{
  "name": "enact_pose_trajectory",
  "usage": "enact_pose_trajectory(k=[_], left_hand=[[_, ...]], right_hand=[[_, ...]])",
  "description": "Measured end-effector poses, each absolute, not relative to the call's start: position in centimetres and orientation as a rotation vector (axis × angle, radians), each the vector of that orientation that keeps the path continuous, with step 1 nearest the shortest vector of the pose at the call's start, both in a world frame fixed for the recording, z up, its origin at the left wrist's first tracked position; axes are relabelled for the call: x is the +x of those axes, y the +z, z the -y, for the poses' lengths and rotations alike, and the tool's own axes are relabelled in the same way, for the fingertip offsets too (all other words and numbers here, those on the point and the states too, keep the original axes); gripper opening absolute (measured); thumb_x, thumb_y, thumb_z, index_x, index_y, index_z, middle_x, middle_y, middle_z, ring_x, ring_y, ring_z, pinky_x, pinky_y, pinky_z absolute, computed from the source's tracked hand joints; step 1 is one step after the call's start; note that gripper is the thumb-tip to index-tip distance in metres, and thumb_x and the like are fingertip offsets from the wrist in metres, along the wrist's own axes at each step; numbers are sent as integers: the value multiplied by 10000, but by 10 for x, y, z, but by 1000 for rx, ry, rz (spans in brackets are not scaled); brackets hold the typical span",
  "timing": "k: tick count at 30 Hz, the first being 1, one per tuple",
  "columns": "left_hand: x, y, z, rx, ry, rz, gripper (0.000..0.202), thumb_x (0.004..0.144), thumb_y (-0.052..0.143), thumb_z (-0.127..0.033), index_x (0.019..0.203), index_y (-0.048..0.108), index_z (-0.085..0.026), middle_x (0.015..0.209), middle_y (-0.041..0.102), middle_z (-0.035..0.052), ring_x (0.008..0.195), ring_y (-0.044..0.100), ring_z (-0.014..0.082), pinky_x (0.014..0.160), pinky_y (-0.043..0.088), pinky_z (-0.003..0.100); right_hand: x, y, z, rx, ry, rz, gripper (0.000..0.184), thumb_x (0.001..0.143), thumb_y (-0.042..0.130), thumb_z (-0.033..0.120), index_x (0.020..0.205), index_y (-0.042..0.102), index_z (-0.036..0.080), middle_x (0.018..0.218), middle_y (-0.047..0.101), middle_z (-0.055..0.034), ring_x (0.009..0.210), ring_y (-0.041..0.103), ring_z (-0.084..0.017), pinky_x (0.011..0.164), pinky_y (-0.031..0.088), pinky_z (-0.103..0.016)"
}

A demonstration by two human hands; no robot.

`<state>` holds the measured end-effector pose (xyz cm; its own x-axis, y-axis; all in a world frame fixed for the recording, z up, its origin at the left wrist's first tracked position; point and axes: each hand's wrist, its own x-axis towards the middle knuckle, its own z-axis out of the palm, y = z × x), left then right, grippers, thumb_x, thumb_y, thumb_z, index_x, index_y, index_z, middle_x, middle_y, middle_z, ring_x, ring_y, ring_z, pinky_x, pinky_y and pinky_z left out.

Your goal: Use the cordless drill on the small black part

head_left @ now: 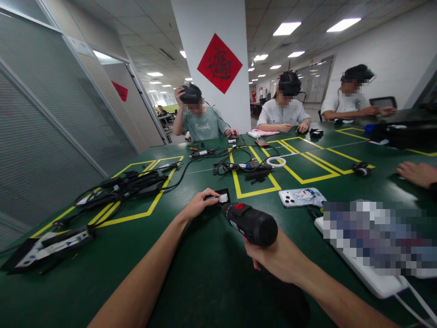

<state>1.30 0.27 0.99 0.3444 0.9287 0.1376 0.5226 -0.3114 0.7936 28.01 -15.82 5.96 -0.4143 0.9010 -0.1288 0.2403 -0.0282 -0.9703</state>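
My right hand (273, 257) grips a black cordless drill (251, 223) with a red switch, its nose pointing away from me toward a small black part (220, 197) with a white patch on the green table (205, 273). My left hand (200, 205) reaches forward and pinches that small part, holding it down on the table just ahead of the drill's tip. Both forearms stretch out over the table from the bottom edge.
A phone in a cartoon case (302, 197) lies right of the drill, beside a white flat device (368, 273). Black cables and tools (129, 182) spread at left and centre inside yellow tape lines. Three people sit across the table; another person's hand (416, 173) rests at right.
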Motion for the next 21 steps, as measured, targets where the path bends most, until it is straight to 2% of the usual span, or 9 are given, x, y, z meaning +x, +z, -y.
enact_pose_trajectory(k=[21], left_hand=[[11, 7, -4, 1950, 799, -1224, 317, 733, 587, -438, 948, 637, -211, 1019, 568, 39, 998, 520, 228, 927, 356, 367]], right_hand=[[280, 70, 160, -1225, 1508, 1655, 74, 744, 513, 196, 798, 532, 149, 545, 533, 21, 495, 513, -97, 476, 365, -198]])
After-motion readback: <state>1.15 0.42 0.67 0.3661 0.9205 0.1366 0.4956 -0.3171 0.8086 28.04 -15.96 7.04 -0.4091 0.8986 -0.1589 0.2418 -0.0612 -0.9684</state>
